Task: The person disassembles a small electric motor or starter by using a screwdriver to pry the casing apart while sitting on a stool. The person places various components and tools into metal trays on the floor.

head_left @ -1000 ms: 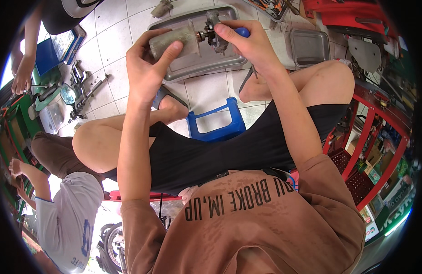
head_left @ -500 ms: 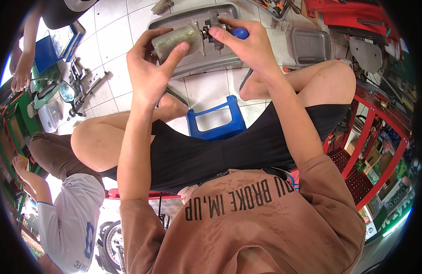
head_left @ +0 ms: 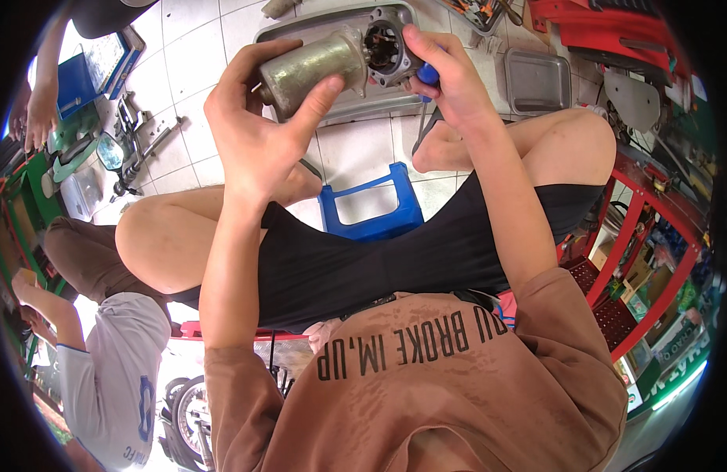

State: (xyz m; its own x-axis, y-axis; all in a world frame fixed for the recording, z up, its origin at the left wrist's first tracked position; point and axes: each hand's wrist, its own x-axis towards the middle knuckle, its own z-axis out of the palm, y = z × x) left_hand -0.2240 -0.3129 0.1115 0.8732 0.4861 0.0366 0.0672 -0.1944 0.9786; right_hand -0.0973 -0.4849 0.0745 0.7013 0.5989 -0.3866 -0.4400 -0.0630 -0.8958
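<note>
My left hand (head_left: 257, 130) is wrapped round a dull cylindrical metal motor housing (head_left: 312, 71), thumb along its near side. In my right hand (head_left: 462, 82) is a round metal end cover (head_left: 389, 49), its open face turned to the left with dark parts inside. The cover sits close to the housing's right end; whether they touch cannot be made out. A blue-handled screwdriver (head_left: 428, 75) is also held in my right hand, its shaft pointing down toward me. Both parts are above a grey metal tray (head_left: 324, 22) on the floor.
A smaller grey tray (head_left: 536, 98) lies right, below a red machine (head_left: 599, 31). A blue plastic stool (head_left: 403, 208) stands between my legs. Metal rods (head_left: 135, 138), a mirror (head_left: 109, 152) and blue binders (head_left: 84, 82) lie left. Other people's hands (head_left: 41, 118) are at far left.
The end cover has turned and come away from its earlier pose, so its hollow face now shows. The screwdriver has swung down, and the housing has shifted slightly right.
</note>
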